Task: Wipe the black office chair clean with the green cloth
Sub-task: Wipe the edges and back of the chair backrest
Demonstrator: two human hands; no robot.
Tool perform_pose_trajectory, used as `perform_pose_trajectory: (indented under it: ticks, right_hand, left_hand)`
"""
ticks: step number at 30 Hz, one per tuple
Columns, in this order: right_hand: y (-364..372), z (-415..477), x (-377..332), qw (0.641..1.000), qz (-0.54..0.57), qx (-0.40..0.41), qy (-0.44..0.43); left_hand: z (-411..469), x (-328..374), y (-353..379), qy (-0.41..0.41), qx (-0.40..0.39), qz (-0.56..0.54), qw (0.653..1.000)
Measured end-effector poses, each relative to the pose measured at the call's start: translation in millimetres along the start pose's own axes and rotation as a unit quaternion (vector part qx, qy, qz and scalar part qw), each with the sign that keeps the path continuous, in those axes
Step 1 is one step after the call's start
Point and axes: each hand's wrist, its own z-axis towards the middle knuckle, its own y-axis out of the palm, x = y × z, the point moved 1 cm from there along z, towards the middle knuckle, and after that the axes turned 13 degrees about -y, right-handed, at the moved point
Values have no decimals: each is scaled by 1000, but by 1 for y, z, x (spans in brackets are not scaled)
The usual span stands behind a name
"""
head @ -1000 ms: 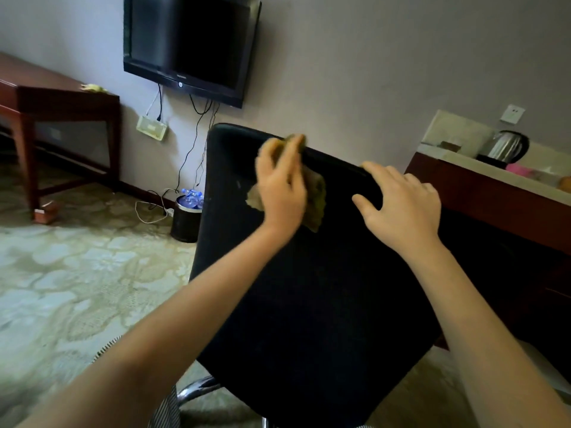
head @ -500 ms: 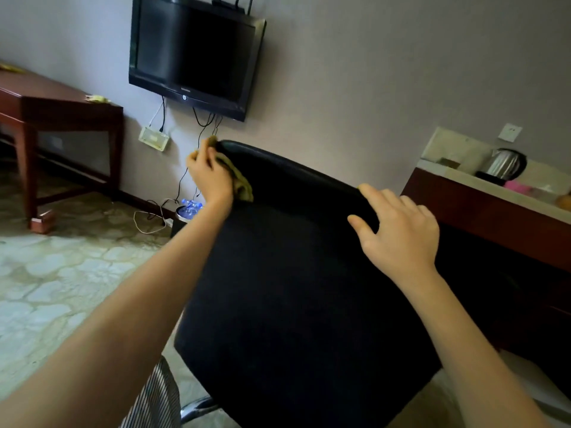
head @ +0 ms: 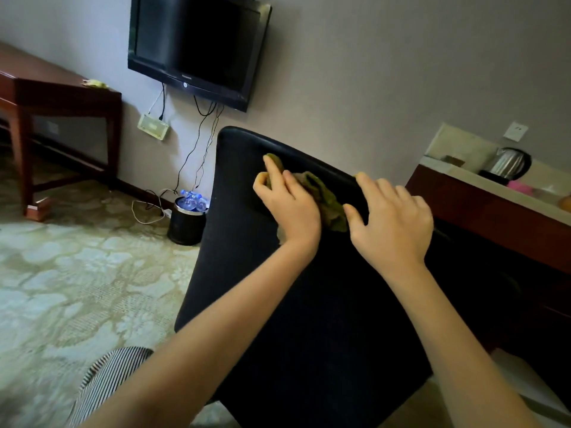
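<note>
The black office chair (head: 309, 319) fills the middle of the head view, its backrest tilted towards me. The bunched green cloth (head: 327, 202) lies on the upper part of the backrest, just below the top edge. My left hand (head: 287, 205) presses on the cloth's left part with straight fingers, so part of the cloth is hidden under the palm. My right hand (head: 392, 220) rests flat on the backrest right beside the cloth, fingers spread, fingertips reaching the top edge.
A wall-mounted TV (head: 197, 47) hangs behind the chair, with cables running down to a small black bin (head: 187, 222) of plastic bottles. A red-brown wooden table (head: 61, 97) stands at left. A counter (head: 494, 208) with a kettle (head: 506, 163) is at right. Patterned carpet (head: 77, 288) covers the floor.
My left hand has swept the cloth from the backrest's top left corner rightwards, back to beside my right hand. The right hand has stayed on the top of the backrest.
</note>
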Motion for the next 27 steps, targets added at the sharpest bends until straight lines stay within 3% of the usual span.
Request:
perform_pose_trajectory:
  ticks: [9,15,21,27]
  right_hand:
    - [-1,-2,4,1000,18,15,-5]
    - [2,0,-1,1000,9,12,-8]
    - [4,3,-7,1000,3,21,1]
    - [6,10,-13,1000,-21,11,3]
  left_hand:
    - [91,5,-14,-58,51,1,997]
    - [154,-14,-43,-195,73,-4,978]
    - [129,-39,-50,-252,104,126,954]
    - [79,-26,-31,-249,76,-3,965]
